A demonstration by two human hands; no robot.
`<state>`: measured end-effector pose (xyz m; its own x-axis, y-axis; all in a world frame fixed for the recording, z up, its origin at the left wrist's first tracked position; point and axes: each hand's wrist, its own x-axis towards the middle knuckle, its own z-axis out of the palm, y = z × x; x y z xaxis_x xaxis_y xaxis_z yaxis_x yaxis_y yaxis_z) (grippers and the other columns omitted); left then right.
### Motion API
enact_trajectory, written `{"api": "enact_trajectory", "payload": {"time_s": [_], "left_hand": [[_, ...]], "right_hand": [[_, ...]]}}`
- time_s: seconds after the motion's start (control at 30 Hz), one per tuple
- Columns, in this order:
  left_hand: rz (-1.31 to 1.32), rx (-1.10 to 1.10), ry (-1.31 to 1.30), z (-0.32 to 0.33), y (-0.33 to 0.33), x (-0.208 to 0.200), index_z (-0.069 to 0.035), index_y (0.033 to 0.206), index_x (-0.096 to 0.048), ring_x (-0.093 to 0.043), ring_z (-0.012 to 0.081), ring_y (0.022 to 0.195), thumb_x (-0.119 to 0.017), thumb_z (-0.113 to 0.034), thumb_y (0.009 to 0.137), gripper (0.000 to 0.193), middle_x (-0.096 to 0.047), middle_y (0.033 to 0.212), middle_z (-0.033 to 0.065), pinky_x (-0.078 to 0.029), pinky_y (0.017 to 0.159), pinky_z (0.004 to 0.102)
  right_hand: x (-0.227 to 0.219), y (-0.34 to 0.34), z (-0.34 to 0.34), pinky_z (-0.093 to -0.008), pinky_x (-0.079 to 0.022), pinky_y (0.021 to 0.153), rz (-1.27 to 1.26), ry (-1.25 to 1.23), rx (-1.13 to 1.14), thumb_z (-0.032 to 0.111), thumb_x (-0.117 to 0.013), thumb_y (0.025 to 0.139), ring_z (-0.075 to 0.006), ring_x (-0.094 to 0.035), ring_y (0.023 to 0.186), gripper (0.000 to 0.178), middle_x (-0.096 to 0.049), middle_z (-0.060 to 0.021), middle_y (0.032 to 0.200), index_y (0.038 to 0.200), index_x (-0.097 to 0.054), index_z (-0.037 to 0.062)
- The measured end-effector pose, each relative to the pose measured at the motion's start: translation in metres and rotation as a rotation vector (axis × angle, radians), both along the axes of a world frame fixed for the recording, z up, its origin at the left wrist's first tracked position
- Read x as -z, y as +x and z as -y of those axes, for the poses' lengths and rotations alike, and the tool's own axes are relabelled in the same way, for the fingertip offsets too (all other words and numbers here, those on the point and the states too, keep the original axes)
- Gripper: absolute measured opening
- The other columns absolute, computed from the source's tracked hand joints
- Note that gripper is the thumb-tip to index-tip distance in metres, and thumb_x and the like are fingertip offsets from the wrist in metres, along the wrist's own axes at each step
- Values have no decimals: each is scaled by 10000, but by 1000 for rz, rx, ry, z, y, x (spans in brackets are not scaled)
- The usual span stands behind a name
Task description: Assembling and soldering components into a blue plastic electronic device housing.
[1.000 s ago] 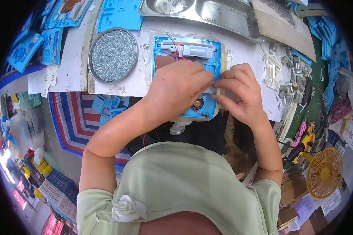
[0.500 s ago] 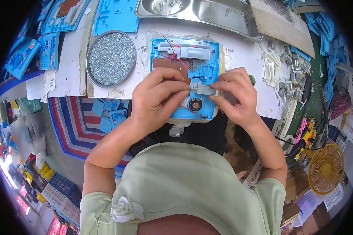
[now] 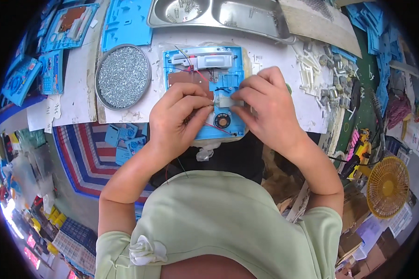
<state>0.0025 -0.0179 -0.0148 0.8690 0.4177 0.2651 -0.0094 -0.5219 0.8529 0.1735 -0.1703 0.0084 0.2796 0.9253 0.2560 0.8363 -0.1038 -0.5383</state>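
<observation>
An opened blue plastic toy housing [image 3: 239, 76] lies on the table in front of me. Inside it are a brown circuit board [image 3: 188, 78], a round black speaker [image 3: 222, 121], a grey-white plastic mechanism [image 3: 214, 61] and thin coloured wires. My left hand [image 3: 178, 114] is closed in a pinch over the board's lower edge; what its fingertips hold is hidden. My right hand [image 3: 271, 104] pinches the right end of a small pale grey piece [image 3: 225, 101], set just above the speaker. The two sets of fingertips are a short gap apart.
A round bowl of small screws [image 3: 124, 77] stands on the left. Behind is a steel tray [image 3: 251, 25] with springs. White plastic parts and small motors [image 3: 333, 93] lie in a heap on the right. Blue housings [image 3: 53, 69] are stacked far left; a yellow fan [image 3: 387, 187] is lower right.
The view has shifted, so the bench appears moved left. The right fingers have drawn closer to the left hand, and the grey piece sits lower and further into the housing.
</observation>
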Motion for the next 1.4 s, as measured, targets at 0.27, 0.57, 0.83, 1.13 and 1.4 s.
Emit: {"api": "enact_trajectory", "payload": {"time_s": [0.27, 0.57, 0.83, 1.13, 1.4], "left_hand": [[20, 67, 167, -2, 3, -2, -20, 961, -717, -680, 259, 887, -768, 24, 804, 170, -682, 1044, 101, -559, 727, 348], [-46, 381, 601, -10, 10, -9, -63, 1000, -692, -649, 250, 980, -734, -98, 733, 273, -717, 1183, 54, -512, 739, 377], [-35, 441, 590, -17, 12, -8, -78, 987, -692, -631, 233, 945, -737, -90, 722, 269, -714, 1200, 33, -475, 811, 382], [87, 288, 221, -10, 14, -30, -46, 1130, -697, -640, 288, 891, -780, -13, 750, 391, -695, 1122, 128, -518, 745, 388], [74, 423, 443, 10, 89, -65, -29, 1041, -682, -662, 240, 745, -810, -56, 808, 268, -686, 966, 98, -543, 659, 323]], "right_hand": [[16, 5, 7, -410, -465, 790, -32, 108, -34, 104, -823, 696, -288, -542, 908, 182, -631, -30, 909, 845, -717, 100], [13, 8, 3, -405, -486, 793, -83, 44, -64, 85, -834, 692, -310, -576, 934, 402, -643, -73, 979, 1060, -672, 103], [-8, 89, 57, -410, -463, 1019, -86, -17, 554, 165, -749, 822, -305, -600, 1170, 363, -668, -128, 1142, 1160, -695, 45], [1, 144, 86, -357, -502, 754, 138, -214, 757, 174, -746, 848, -239, -674, 792, 236, -713, -90, 855, 1057, -732, 67], [-54, 33, 52, -348, -533, 656, -291, -163, 174, 169, -764, 839, -245, -661, 692, 222, -643, -109, 735, 1005, -667, 58]]}}
